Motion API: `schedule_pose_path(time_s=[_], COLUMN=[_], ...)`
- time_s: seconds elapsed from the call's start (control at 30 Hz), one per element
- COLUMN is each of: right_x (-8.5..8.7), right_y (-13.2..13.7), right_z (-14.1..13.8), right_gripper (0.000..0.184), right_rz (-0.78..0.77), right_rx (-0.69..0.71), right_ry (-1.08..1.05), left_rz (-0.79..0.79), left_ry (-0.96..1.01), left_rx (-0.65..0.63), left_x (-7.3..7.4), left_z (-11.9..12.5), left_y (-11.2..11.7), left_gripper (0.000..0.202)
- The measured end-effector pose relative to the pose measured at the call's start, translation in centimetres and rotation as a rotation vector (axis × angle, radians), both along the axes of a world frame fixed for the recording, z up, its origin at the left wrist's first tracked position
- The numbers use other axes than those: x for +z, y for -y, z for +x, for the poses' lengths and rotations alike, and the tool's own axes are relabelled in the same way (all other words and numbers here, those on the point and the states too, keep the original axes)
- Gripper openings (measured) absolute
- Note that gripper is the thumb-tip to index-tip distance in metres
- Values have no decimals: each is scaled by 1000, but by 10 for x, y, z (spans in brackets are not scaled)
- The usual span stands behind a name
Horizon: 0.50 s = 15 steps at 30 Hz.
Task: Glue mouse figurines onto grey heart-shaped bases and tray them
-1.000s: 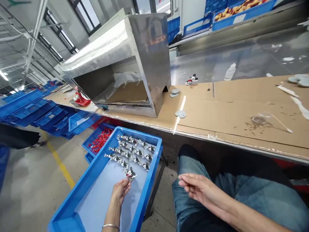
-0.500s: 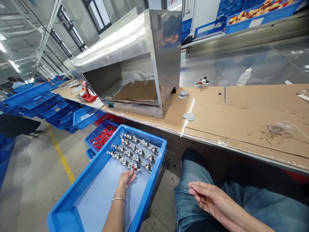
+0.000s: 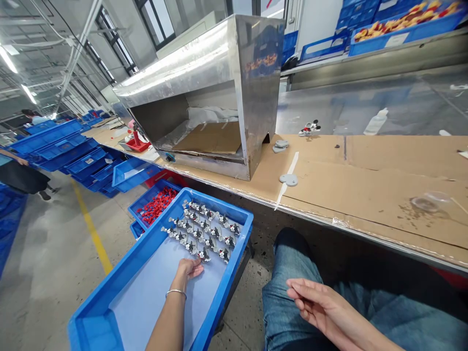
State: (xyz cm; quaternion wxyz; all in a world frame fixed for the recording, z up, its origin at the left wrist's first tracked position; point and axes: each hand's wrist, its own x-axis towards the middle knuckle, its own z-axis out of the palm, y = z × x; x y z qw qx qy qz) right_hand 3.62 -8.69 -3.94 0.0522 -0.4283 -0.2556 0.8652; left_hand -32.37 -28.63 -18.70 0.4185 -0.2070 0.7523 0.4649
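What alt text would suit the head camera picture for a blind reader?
A person's left hand rests in a blue tray next to rows of small cartoon-mouse figurines. The right hand lies open over a jeans-clad thigh, beside a cardboard-covered workbench with a steel hood.

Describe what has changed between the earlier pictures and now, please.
The left hand carried one mouse figure forward to the near end of the rows in the blue tray, set it down and seems to have let go; its fingers now lie open just behind it. The right hand stayed open above the lap. The rows kept their places.
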Motion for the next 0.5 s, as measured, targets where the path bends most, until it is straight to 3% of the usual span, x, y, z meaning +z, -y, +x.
schedule_pose_path(time_s=[0.3, 0.5], right_x=[-3, -7], right_y=[-1, 0], right_z=[4, 6], right_gripper=[25, 22], right_rz=[2, 34], right_rx=[3, 15], right_ry=[-11, -58], left_rz=[-2, 22], left_ry=[-14, -59], left_rx=[15, 91], left_x=[-1, -1], left_z=[7, 16], left_y=[1, 2], left_gripper=[27, 27])
